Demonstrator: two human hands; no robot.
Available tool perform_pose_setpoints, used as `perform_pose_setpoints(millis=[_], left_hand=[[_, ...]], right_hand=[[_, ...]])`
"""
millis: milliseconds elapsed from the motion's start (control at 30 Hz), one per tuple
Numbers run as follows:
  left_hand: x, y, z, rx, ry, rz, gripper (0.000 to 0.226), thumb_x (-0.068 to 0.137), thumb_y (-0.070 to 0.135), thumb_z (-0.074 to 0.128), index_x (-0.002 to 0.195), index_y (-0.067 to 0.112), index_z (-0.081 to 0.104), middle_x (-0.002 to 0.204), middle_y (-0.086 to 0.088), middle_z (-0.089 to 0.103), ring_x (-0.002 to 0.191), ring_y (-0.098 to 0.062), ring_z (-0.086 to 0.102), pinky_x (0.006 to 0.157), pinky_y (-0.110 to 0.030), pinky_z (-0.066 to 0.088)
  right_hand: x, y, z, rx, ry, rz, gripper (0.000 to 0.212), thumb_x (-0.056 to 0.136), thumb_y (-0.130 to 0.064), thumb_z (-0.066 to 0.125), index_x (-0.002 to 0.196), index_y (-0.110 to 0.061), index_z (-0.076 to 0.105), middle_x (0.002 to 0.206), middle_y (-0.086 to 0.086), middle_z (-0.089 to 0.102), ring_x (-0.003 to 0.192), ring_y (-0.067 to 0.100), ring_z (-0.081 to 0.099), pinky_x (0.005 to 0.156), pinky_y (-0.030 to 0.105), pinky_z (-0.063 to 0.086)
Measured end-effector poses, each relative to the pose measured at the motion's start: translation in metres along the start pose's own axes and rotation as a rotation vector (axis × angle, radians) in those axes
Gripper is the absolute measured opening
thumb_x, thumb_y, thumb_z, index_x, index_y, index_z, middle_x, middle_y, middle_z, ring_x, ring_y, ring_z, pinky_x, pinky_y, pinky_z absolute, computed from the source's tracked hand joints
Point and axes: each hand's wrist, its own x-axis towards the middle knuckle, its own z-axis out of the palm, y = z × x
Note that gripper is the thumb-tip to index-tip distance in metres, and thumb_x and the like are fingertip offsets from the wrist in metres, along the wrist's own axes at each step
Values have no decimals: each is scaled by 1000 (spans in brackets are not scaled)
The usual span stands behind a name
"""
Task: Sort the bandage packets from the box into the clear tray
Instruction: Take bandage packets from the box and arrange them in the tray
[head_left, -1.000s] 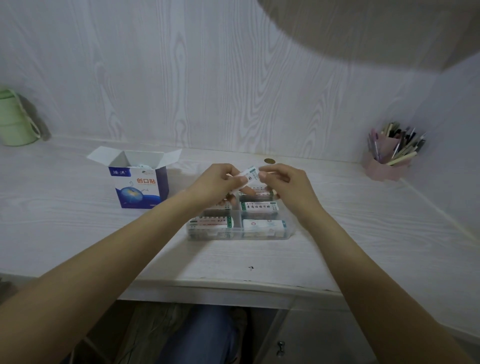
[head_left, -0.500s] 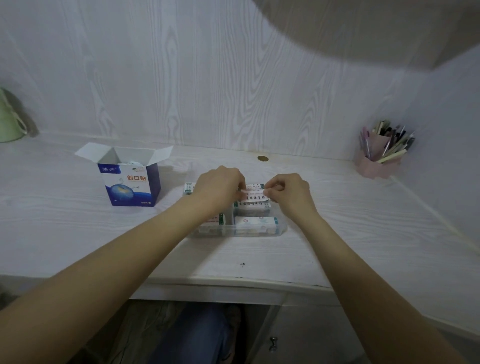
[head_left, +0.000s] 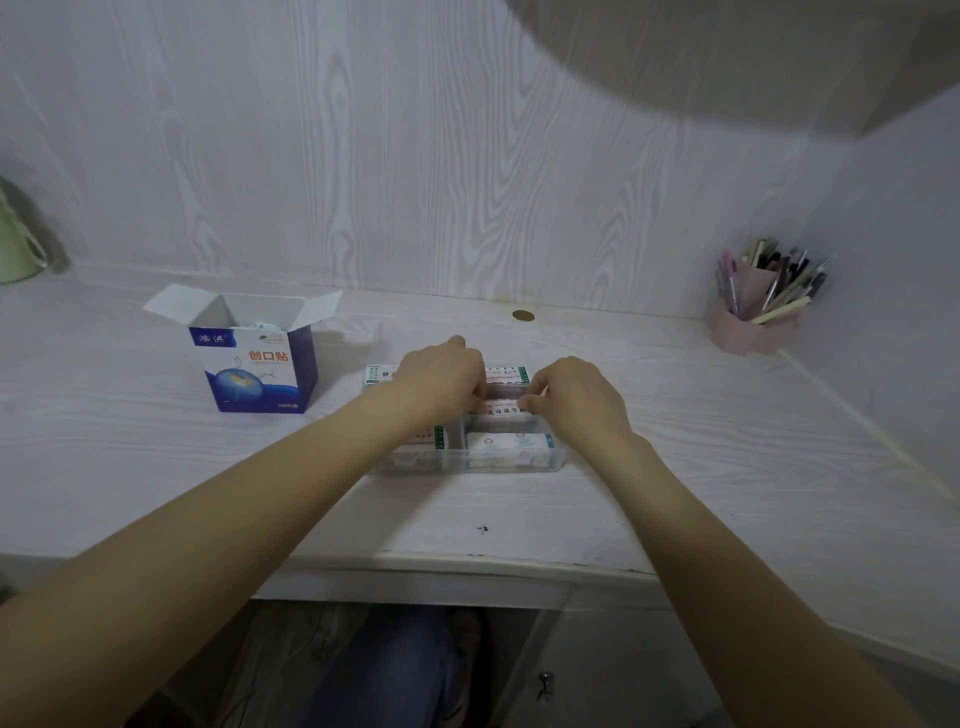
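Both hands positioned over the clear tray (head_left: 511, 464) at the centre of the tabletop (head_left: 675, 467). Left hand (head_left: 441, 379) lowered over the left rear compartments, fingers curled downward; grip contents hidden by the back of the hand, cannot tell whether anything is held. Right hand (head_left: 574, 397) lowered at the right side of the tray, thumb and fingers pinching the end of a bandage packet (head_left: 501, 408) lying across the middle right compartment. More packets (head_left: 506, 447) stacked in the front right compartment, others visible in the front left compartment and at the rear edge beside the left hand. Box (head_left: 254, 358) standing upright on the tabletop well to the left of the tray, top flaps open, blue and white print facing forward, white contents visible inside. Pink pen holder (head_left: 756, 312) filled with pens at the far right corner. Green container (head_left: 15, 249) at the far left edge, partly out of view. Small round brass-coloured fitting (head_left: 523, 315) set in the tabletop behind the tray
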Motion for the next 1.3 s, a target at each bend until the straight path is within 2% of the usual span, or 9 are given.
perform_pose_setpoints(millis=[233,533,733,833,900,1000,1100,1200,1300], left_hand=[[0,-2,0,-30,-28,8,24,92,22,57,114,25,66,116,-7,48,101,-28,57,83,-35,45],[-6,-3,-7,-83,18,-3,23,92,27,59,113,20,65,116,-6,48,100,-26,56,84,-35,46],[-27,-25,-30,-181,262,6,25,94,34,54,113,22,63,111,-1,51,91,-17,53,79,-34,47],[-43,-48,-43,-210,418,-38,23,95,31,52,115,23,61,112,2,52,84,-12,50,72,-30,42],[-54,-68,-50,-240,510,-72,23,95,28,50,116,22,60,113,2,53,89,-14,53,73,-31,44],[-68,-104,-57,-249,583,-128,29,94,22,52,123,19,57,118,-2,54,107,-18,52,82,-35,48],[-78,-142,-63,-196,478,-173,50,88,26,61,135,16,46,134,-5,49,124,-22,41,98,-36,40],[-82,-176,-64,-64,233,-162,86,77,40,73,146,15,28,150,-4,32,138,-24,24,111,-37,26],[-79,-197,-60,0,93,-147,101,74,44,75,150,13,16,155,-6,22,143,-24,17,114,-35,17]], right_hand=[[1,-3,-1,42,-34,-8,17,87,-28,66,97,-16,73,103,7,62,97,23,59,70,31,46],[-1,-6,-2,78,-12,-27,16,87,-27,66,94,-14,71,97,4,61,91,19,58,67,29,42],[-5,-27,-10,228,103,-133,17,92,-26,58,97,-16,71,97,-1,69,86,11,58,73,26,45],[-6,-53,-13,284,127,-226,18,95,-22,55,101,-16,70,104,-3,67,89,6,53,79,20,38],[-5,-75,-13,306,146,-290,20,96,-22,54,106,-15,69,108,-1,64,94,7,53,81,19,38],[-2,-109,-8,348,160,-376,23,97,-22,51,114,-16,65,119,1,58,109,14,54,93,26,42],[4,-140,1,310,85,-482,32,98,-26,49,129,-18,54,136,-1,50,124,14,45,103,23,31],[12,-167,12,222,-32,-518,44,99,-30,46,142,-20,40,151,-1,33,136,14,34,109,25,23],[18,-184,22,231,-81,-478,45,100,-31,43,143,-19,39,153,0,32,136,16,36,112,30,26]])
